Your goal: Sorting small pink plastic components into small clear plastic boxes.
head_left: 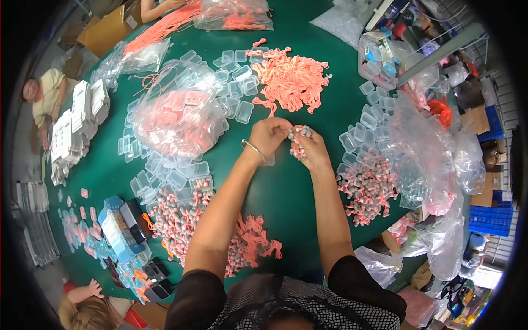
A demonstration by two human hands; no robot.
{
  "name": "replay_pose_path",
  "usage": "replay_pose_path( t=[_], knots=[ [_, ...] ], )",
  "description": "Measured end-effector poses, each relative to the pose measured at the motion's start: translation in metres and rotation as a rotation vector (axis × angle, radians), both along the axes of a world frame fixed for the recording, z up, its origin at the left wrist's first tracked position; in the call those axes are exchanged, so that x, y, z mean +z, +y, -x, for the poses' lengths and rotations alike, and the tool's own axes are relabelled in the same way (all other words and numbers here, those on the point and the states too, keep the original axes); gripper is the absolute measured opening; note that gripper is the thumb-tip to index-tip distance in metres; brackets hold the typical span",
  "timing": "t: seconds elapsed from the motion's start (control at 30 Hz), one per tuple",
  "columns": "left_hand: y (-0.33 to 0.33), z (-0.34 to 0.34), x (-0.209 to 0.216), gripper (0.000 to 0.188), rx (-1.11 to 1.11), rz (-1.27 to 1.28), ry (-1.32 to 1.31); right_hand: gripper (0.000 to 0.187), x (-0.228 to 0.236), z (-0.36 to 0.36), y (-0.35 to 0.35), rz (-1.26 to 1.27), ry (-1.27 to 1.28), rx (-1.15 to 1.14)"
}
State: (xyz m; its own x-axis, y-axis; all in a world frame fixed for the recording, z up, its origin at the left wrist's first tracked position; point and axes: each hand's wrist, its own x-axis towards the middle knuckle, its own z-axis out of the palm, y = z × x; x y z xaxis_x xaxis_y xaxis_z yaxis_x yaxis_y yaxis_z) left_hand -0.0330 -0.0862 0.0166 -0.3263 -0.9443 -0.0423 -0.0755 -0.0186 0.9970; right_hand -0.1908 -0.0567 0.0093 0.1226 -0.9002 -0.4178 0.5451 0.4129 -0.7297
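Note:
Over the middle of the green table, my two hands meet at the fingertips. My right hand (pixel 312 147) is closed around several small pink-and-grey plugs (pixel 297 149), which show between its fingers and palm. Pinched together beside them, the fingers of my left hand (pixel 267 136) hold something too small to make out. Under the left palm the edge of a clear plastic case (pixel 270 160) shows. A looped coral cord (pixel 266 103) lies just beyond my left knuckles. Farther off is a heap of bundled coral cords (pixel 292 80).
Pink-and-grey plugs are piled at left (pixel 175 215) and right (pixel 369 190) of my forearms. Clear cases (pixel 240 82) surround a bulging plastic bag (pixel 179 124). White trays (pixel 77 126) stack at far left. Other people sit around the table; one person's arm (pixel 157 9) reaches in at the far edge.

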Motion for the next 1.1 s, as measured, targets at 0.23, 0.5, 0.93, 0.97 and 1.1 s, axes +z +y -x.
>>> replay_pose_path(
  t=[0.23, 0.5, 0.93, 0.97, 1.1],
  knots=[
    [-0.016, -0.012, -0.015, 0.017, 0.028, -0.231, 0.292, 0.006, -0.007, -0.002, -0.011, 0.026, -0.065, -0.056],
    [-0.018, -0.016, -0.022, 0.016, 0.095, -0.378, 0.543, 0.006, -0.003, 0.000, -0.008, -0.002, -0.062, -0.052],
    [0.006, -0.028, -0.022, 0.014, 0.254, 0.514, -0.509, 0.007, -0.008, -0.015, -0.008, 0.165, 0.215, -0.003],
    [0.009, -0.030, -0.023, 0.014, 0.264, 0.511, -0.511, 0.007, -0.009, -0.017, -0.008, 0.166, 0.222, -0.007],
    [0.028, -0.032, -0.001, 0.028, 0.287, 0.493, -0.473, 0.008, -0.008, -0.017, -0.007, 0.190, 0.279, -0.046]
  ],
)
